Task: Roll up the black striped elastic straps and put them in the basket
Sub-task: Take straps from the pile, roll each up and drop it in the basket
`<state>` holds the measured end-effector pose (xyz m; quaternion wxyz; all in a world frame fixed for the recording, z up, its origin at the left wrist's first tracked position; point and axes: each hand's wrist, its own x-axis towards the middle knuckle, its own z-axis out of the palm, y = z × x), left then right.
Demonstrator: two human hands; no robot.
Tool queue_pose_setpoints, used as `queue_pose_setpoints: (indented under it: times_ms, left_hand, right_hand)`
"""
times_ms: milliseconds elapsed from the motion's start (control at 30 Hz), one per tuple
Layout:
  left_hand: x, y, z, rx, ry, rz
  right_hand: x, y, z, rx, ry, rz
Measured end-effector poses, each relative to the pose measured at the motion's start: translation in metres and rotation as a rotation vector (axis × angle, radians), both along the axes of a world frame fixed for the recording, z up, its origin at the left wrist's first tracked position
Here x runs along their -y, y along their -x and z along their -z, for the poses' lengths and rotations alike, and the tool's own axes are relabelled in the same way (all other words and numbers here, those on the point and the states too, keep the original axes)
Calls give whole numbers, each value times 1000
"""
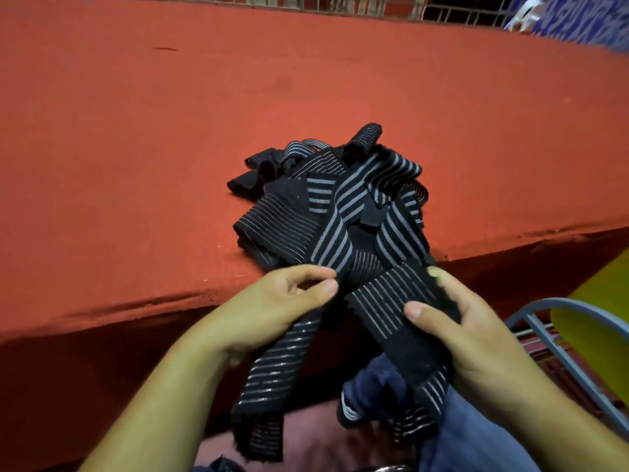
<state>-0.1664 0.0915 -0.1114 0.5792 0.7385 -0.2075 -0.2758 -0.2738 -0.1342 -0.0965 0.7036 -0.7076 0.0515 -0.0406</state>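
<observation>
Tension counts: the left hand (272,310) pinches one hanging strap (269,379), the right hand (471,330) grips another length (391,306) beside it, the tangled pile (340,199) lies just beyond both, so free one before rolling tightly.

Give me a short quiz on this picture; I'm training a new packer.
1. True or false: the pile of straps lies on the red table.
2. Of the left hand and the right hand, which is gripping something? A left only, B right only, C both.
3. Is the strap in the right hand rolled up yet?
Key: 1 true; 2 C; 3 no, it is still flat.
</observation>
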Motion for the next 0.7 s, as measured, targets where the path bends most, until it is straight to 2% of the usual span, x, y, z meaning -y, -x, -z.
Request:
queue_pose_setpoints:
  times_ms: [100,233,300,467,600,700]
  left_hand:
    - [11,11,-4,-74,50,160]
    - [16,15,-10,-200,269,75]
    - [16,13,-10,-184,334,25]
    - [22,12,-8,-58,294,-67]
    - [25,13,-9,-51,265,-171]
    - [26,14,-10,-81,270,-170]
  right_hand:
    - [2,0,5,8,-59,31]
    - [6,0,10,-45,-134,-36]
    - [4,1,11,-89,-165,-114]
    - [-5,2,14,-123,-189,-191]
    - [-12,1,11,-69,-129,-253]
    - [-21,-4,12,-10,-17,-206]
